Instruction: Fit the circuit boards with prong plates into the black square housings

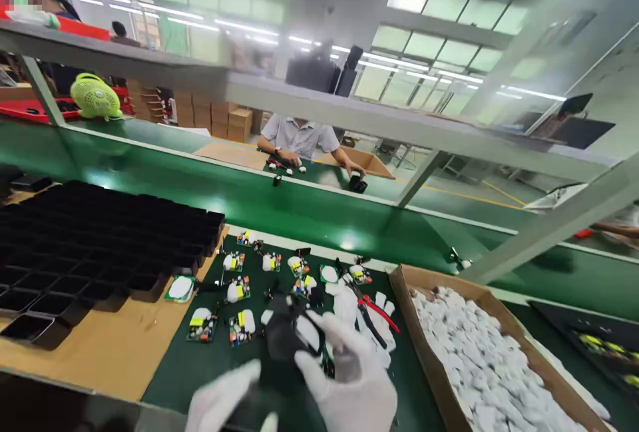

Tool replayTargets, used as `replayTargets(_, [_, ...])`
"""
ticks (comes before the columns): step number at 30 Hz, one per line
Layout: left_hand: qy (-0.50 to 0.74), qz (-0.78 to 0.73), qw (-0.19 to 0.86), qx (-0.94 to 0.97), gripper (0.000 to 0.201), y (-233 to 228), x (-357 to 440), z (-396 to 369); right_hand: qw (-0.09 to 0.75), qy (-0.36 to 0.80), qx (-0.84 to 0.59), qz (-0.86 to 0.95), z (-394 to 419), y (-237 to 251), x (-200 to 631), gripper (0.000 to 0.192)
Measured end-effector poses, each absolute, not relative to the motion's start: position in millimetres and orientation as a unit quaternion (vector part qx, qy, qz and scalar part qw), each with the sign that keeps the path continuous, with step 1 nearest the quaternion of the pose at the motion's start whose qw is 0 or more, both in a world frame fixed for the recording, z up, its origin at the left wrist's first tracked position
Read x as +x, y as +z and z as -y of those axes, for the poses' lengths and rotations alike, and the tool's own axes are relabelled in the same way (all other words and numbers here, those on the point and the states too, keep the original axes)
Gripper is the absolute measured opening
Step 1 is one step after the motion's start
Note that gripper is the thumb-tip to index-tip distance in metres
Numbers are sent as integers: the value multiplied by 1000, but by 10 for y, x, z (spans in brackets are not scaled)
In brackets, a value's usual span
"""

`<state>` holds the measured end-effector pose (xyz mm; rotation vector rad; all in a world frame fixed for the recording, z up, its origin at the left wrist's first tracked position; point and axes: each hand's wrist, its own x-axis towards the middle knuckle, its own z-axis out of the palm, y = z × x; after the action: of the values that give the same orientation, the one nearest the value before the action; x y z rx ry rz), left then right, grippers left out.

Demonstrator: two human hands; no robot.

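Note:
My left hand, in a white glove and smeared by motion, is at the bottom of the head view with thumb and fingers apart. A dark patch shows between them, and I make out no held thing there. My right hand, also gloved, has thumb and fingers closed on a black plastic housing with a white oval piece at its right side. Around it on the dark green mat lie several small circuit boards with white pads and yellow-wrapped parts. Red-and-black pliers rest on white gloves beyond my right hand.
Rows of black open boxes stand on cardboard at left. On the right is a cardboard box of small white pieces. A green conveyor runs behind the mat, under a metal shelf frame. A co-worker sits across it.

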<state>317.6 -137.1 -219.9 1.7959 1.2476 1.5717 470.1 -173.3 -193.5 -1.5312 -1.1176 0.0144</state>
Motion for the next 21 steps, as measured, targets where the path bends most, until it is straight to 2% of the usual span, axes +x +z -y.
replayTargets(3, [595,-404,180,671,71,-2007,3345,1319,639,22,-597,485,1614,-1596,4732,39])
replayTargets(7, [633,-338,253,649,57,-1821,3649,1162,649,-54,-562,510,1637,-1396,4764,35])
replayTargets(9, [642,-322,292,632,57,-1819,3724,1170,641,-94,-540,537,1697,-1406,4781,30])
replayTargets(12, [658,-318,300,613,55,-1878,3713,1254,628,-91,-524,568,1755,-1456,4801,29])
replayTargets(15, [662,-336,255,620,56,-1883,3609,1327,658,12,-539,526,1749,-1499,4806,26])
replayTargets(18, [654,-347,226,633,60,-1792,3491,1342,667,220,-532,473,1715,-1562,4772,34])
replayTargets(21, [631,-326,254,656,64,-1696,3406,1304,643,419,-489,414,1707,-1680,4646,44])
